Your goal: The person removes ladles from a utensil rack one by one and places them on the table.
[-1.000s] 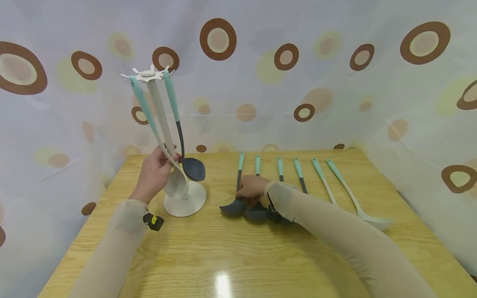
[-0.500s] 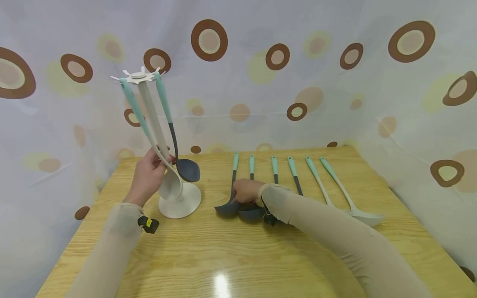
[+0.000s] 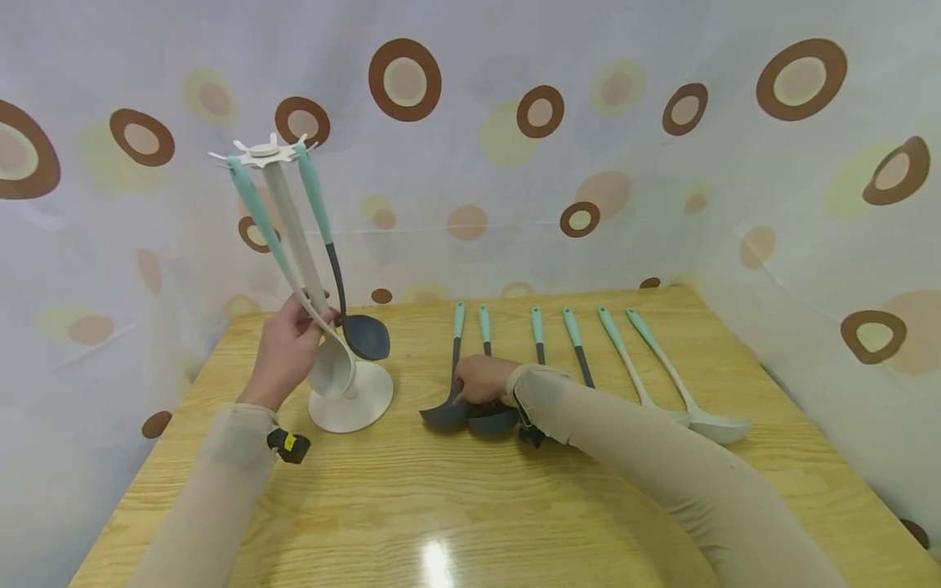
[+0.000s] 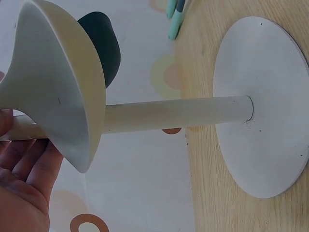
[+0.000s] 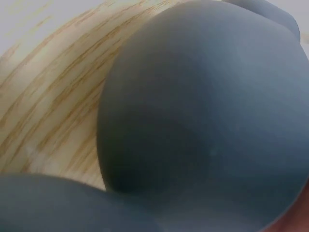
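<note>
My left hand (image 3: 285,347) grips the pole of a white utensil stand (image 3: 351,408), its fingers wrapped round it. From the stand's hooked top hang a white ladle (image 3: 332,367) and a dark slotless turner-like spoon (image 3: 367,337), both with mint handles. In the left wrist view the white ladle (image 4: 53,82) is close beside the fingers. My right hand (image 3: 485,379) curls over the neck of a dark grey ladle (image 3: 494,423) on the table; its fingertips are mostly hidden. That grey bowl (image 5: 207,116) fills the right wrist view. Another dark utensil (image 3: 444,416) lies just left of the hand.
Right of the hand lie two more dark-necked utensils with mint handles (image 3: 537,325) (image 3: 572,327), heads hidden by the sleeve. Beyond them are two white ones, the outermost a white ladle (image 3: 720,428). A patterned curtain (image 3: 470,163) stands behind the wooden table (image 3: 353,506).
The grey ladle's handle end has swung slightly left under my right hand. My left hand keeps its hold on the stand. The whole view has shifted a little.
</note>
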Tool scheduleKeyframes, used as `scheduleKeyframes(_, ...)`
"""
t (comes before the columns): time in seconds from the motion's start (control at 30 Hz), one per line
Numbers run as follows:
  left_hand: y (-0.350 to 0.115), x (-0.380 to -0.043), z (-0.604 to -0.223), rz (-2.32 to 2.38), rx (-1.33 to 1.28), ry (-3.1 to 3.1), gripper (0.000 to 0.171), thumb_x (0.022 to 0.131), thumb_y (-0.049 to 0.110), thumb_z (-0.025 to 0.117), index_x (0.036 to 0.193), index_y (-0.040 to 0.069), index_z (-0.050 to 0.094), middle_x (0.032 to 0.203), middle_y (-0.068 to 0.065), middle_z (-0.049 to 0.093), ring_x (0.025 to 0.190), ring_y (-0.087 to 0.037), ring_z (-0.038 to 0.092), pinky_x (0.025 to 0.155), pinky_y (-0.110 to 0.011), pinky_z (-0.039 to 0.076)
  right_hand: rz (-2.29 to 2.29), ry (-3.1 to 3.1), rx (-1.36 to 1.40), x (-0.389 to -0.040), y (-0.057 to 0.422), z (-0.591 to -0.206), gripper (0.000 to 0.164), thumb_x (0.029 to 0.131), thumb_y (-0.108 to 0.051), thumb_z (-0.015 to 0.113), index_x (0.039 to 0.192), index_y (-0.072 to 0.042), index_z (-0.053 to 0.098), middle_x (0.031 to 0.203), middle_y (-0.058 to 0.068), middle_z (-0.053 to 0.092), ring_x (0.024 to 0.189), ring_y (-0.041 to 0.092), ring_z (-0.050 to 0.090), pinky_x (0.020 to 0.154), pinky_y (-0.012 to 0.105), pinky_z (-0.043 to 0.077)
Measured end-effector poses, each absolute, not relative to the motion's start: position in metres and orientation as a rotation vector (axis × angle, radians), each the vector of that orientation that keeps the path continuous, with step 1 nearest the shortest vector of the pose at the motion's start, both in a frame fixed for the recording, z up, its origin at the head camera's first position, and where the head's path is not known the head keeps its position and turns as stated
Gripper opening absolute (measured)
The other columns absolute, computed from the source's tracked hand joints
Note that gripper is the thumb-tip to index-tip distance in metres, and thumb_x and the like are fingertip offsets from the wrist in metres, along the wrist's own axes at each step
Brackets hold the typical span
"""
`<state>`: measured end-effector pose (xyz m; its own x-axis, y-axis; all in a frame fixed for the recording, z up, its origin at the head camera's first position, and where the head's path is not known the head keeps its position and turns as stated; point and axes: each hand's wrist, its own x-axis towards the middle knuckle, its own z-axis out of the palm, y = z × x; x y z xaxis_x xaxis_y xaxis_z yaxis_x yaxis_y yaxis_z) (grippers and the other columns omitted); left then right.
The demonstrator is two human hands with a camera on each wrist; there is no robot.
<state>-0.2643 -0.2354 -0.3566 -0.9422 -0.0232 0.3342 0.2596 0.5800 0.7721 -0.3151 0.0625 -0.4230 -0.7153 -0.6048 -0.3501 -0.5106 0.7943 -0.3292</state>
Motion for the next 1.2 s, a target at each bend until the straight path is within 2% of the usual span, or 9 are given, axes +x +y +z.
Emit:
scheduleKeyframes(0.17, -0.242, -0.259, -0.358, -1.292, -0.174, -2.494, 0.040, 0.104, 0.034, 0.055, 0.137, 0.012, 0.054, 0.119, -0.016, 0.071, 0.117, -0.037, 0.066, 0.105, -0.059, 0.043, -0.277, 2.532, -0.828, -0.316, 0.056, -0.422, 0.043, 0.098, -0.034, 0.066, 0.058, -0.018, 0.061, 0.045, -0.005, 0.051, 0.040, 0.011, 0.048, 0.049, 0.026, 0.042)
scheduleKeyframes(0.33, -0.249, -0.255, -0.360, -1.286, -0.159, -2.484, 0.041, 0.104, 0.036, 0.055, 0.137, 0.012, 0.054, 0.120, -0.016, 0.070, 0.115, -0.037, 0.067, 0.105, -0.060, 0.044, -0.215, 2.602, -0.815, -0.313, 0.048, -0.413, 0.052, 0.102, -0.037, 0.057, 0.054, -0.021, 0.054, 0.044, -0.007, 0.040, 0.040, 0.010, 0.035, 0.046, 0.028, 0.036)
scheduleKeyframes(0.5, -0.254, -0.252, -0.361, -1.252, -0.145, -2.489, 0.040, 0.105, 0.035, 0.053, 0.138, 0.012, 0.053, 0.120, -0.016, 0.070, 0.114, -0.037, 0.067, 0.104, -0.061, 0.044, -0.232, 2.707, -0.882, -0.306, 0.036, -0.397, 0.037, 0.103, -0.033, 0.056, 0.069, -0.020, 0.061, 0.056, -0.007, 0.045, 0.047, 0.010, 0.036, 0.049, 0.029, 0.034)
scheduleKeyframes(0.7, -0.257, -0.250, -0.361, -1.196, -0.138, -2.512, 0.037, 0.108, 0.032, 0.046, 0.137, 0.009, 0.048, 0.118, -0.018, 0.070, 0.112, -0.038, 0.067, 0.102, -0.062, 0.044, -0.332, 2.760, -1.035, -0.294, 0.020, -0.377, 0.025, 0.103, -0.031, 0.054, 0.085, -0.020, 0.068, 0.069, -0.007, 0.060, 0.055, 0.010, 0.051, 0.054, 0.028, 0.043)
scheduleKeyframes(0.87, -0.248, -0.256, -0.360, -1.212, -0.181, -2.506, 0.033, 0.109, 0.024, 0.042, 0.137, 0.008, 0.046, 0.115, -0.018, 0.069, 0.110, -0.036, 0.067, 0.101, -0.062, 0.045, -0.470, 2.820, -1.144, -0.282, 0.016, -0.364, 0.017, 0.103, -0.028, 0.052, 0.100, -0.021, 0.068, 0.079, -0.009, 0.063, 0.064, 0.009, 0.057, 0.060, 0.028, 0.047)
scheduleKeyframes(1.0, -0.238, -0.265, -0.360, -1.216, -0.233, -2.498, 0.031, 0.107, 0.020, 0.042, 0.136, 0.008, 0.047, 0.114, -0.016, 0.070, 0.109, -0.034, 0.068, 0.101, -0.060, 0.046, -0.639, 2.893, -1.154, -0.276, 0.017, -0.355, 0.017, 0.102, -0.026, 0.052, 0.107, -0.020, 0.068, 0.090, -0.008, 0.066, 0.070, 0.009, 0.057, 0.063, 0.028, 0.047)
scheduleKeyframes(1.2, -0.233, -0.269, -0.362, -1.243, -0.223, -2.479, 0.030, 0.106, 0.017, 0.045, 0.135, 0.010, 0.049, 0.114, -0.014, 0.071, 0.107, -0.032, 0.070, 0.101, -0.058, 0.047, -0.827, 2.877, -1.209, -0.278, 0.010, -0.348, 0.027, 0.103, -0.026, 0.052, 0.126, -0.016, 0.063, 0.118, -0.002, 0.066, 0.090, 0.012, 0.063, 0.076, 0.031, 0.052)
